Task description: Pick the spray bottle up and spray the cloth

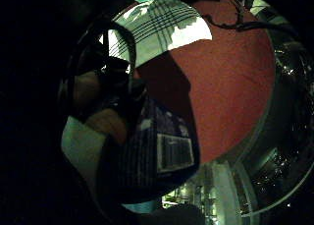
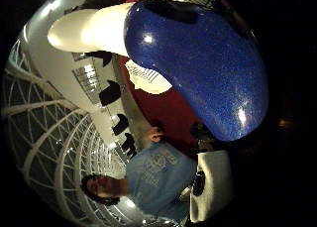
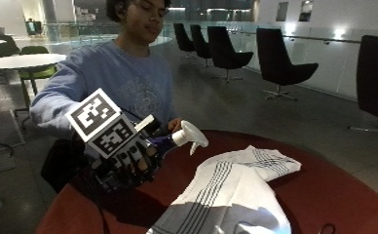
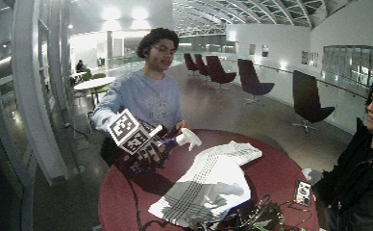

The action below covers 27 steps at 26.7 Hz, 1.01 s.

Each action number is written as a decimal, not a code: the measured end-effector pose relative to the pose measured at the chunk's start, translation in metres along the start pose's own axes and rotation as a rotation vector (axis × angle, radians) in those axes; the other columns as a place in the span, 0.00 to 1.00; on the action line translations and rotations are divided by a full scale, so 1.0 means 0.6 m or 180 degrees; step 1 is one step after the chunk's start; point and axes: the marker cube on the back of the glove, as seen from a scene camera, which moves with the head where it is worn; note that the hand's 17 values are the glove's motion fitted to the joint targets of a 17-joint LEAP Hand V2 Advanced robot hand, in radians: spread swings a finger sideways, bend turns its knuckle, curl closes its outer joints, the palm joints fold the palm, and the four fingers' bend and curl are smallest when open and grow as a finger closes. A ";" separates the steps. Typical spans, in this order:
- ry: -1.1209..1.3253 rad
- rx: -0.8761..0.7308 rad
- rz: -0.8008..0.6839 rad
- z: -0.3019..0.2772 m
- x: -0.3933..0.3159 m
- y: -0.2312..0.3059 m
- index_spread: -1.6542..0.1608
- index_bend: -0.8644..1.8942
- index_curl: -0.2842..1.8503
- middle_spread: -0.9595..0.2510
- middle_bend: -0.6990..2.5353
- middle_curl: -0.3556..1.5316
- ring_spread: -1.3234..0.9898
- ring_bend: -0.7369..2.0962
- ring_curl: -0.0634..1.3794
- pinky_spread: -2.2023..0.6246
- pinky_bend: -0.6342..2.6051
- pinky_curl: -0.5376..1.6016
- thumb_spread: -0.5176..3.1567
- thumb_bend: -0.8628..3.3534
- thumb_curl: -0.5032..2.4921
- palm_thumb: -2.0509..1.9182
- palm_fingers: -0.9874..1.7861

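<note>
At the lower left of the outside view we see the gloved right hand (image 3: 127, 163) lifted above the red table (image 3: 331, 195), its fingers wrapped around the blue spray bottle (image 3: 160, 144). The bottle's white nozzle (image 3: 190, 135) sits near the frame's centre, aimed toward the cloth (image 3: 231, 187). That white striped cloth lies crumpled on the table, from the lower middle up toward the right. Behind the bottle, the bare hand (image 3: 175, 125) shows just beside it; we cannot tell whether it touches.
</note>
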 end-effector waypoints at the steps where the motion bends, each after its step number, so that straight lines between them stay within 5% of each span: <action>1: 0.0001 0.0004 0.0000 0.000 0.000 0.000 0.78 0.35 0.24 0.78 0.29 0.40 0.62 0.44 0.29 0.88 0.33 0.42 0.34 0.20 0.43 0.78 0.67; 13: -0.0127 0.0051 -0.0157 0.016 -0.021 0.002 0.78 0.35 0.24 0.78 0.29 0.41 0.61 0.44 0.30 0.88 0.32 0.42 0.34 0.20 0.44 0.78 0.67; 27: -0.1951 0.0455 -0.1935 0.162 -0.240 0.048 0.77 0.35 0.23 0.78 0.28 0.41 0.60 0.44 0.30 0.87 0.32 0.42 0.34 0.20 0.44 0.76 0.67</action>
